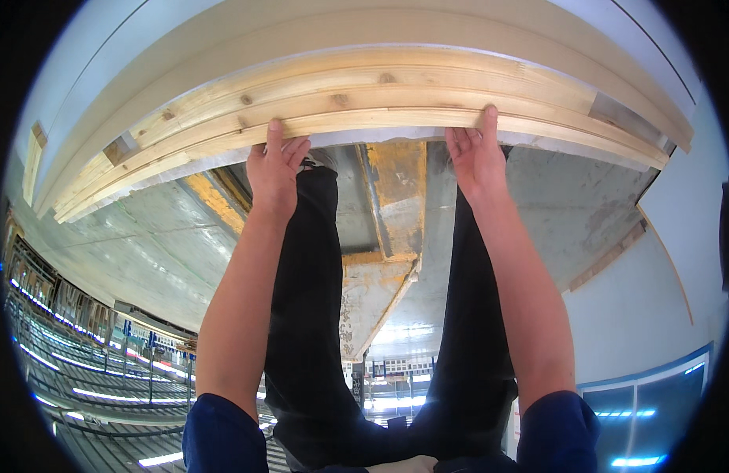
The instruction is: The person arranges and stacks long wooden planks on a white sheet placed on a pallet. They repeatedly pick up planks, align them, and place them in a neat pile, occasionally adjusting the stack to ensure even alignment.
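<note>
Several long pine wood strips lie side by side across the upper part of the head view, looking bowed through the lens. My left hand grips their near edge left of centre, thumb on the face, fingers curled beneath and partly hidden. On the right, my right hand holds the same edge in the same way, its thumb pressed on the wood. Knots show in the strips, and short wood blocks sit near both ends. Beyond them runs a wide, pale board.
Below the strips are a grey floor and a yellow-stained beam between my black-trousered legs. A marked, pale panel is near it. At right stand a pale wall and a blue-framed window; racks are at lower left.
</note>
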`<state>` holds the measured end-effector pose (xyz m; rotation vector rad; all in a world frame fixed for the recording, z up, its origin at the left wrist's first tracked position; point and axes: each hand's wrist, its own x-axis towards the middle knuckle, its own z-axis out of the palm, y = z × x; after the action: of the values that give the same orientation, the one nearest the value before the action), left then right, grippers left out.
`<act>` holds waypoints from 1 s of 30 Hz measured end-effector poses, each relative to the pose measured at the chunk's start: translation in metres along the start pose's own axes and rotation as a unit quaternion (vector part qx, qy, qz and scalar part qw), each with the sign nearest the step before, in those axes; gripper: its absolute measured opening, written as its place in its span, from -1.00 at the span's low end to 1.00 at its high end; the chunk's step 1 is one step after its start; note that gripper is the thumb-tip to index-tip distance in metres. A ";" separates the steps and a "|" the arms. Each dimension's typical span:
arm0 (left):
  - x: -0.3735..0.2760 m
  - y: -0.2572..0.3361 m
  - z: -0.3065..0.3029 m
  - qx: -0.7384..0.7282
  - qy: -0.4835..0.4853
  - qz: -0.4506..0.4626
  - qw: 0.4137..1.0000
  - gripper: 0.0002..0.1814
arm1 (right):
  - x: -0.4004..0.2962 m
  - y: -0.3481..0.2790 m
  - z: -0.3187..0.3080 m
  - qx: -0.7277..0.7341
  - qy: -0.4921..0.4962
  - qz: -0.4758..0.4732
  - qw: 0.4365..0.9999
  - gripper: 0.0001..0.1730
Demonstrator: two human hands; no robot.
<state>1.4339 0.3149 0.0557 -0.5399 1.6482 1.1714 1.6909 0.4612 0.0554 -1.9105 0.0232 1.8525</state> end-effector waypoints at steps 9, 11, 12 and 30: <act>-0.012 -0.005 -0.011 -0.124 -0.044 -0.032 0.991 -0.62 | -0.007 -0.002 -0.031 0.017 -0.067 0.004 0.998 -0.53; -0.013 -0.009 -0.015 -0.176 -0.050 -0.058 0.982 -0.66 | -0.010 0.000 -0.044 0.008 -0.084 0.014 0.996 -0.59; -0.014 -0.008 -0.010 -0.191 -0.042 -0.077 0.978 -0.68 | -0.012 0.001 -0.048 -0.004 -0.077 0.018 0.997 -0.59; -0.028 -0.012 -0.028 -0.258 -0.045 -0.134 0.956 -0.37 | 0.017 -0.070 -0.094 -0.024 -0.052 0.011 0.998 -0.72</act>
<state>1.4417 0.2798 0.0763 -0.9897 1.1392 1.3982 1.8045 0.4964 0.0594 -1.8497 -0.0330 1.9818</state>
